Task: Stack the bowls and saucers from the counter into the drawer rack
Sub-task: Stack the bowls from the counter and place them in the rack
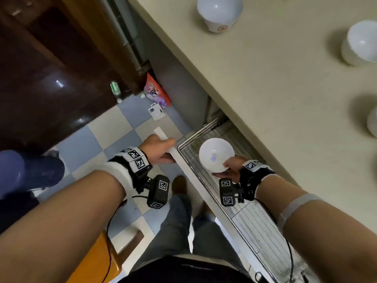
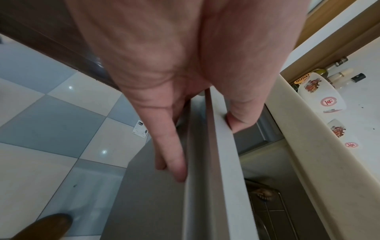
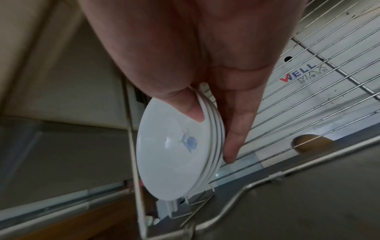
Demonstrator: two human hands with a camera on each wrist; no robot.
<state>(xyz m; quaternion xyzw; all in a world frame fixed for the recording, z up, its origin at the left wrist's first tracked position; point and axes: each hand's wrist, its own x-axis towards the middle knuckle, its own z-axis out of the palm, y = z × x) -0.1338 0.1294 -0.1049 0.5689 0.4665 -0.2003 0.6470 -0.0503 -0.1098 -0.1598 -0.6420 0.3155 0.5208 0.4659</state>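
My right hand [image 1: 229, 169] [image 3: 213, 136] pinches a small stack of white saucers [image 1: 216, 155] [image 3: 174, 149] with a blue mark in the top one, thumb inside the rim, fingers beneath. The stack hangs tilted over the wire drawer rack [image 1: 251, 217] [image 3: 320, 91]. My left hand [image 1: 161, 150] [image 2: 185, 129] grips the white top edge of the drawer front [image 1: 183, 166] [image 2: 222, 162], thumb inside, fingers on the outer face. Upside-down white bowls stand on the beige counter [image 1: 275, 82]: one at the back [image 1: 219, 13], another at the right [image 1: 360, 42], a third at the far right edge [image 1: 372, 121].
The counter edge overhangs the open drawer on the right. Checkered floor tiles [image 1: 98, 144] lie to the left, with a pink bag [image 1: 156, 91], a bottle [image 1: 115, 89] and a small packet [image 1: 156, 111] by a dark wooden door [image 1: 47, 74]. My legs and brown shoe [image 1: 179, 184] stand beside the drawer.
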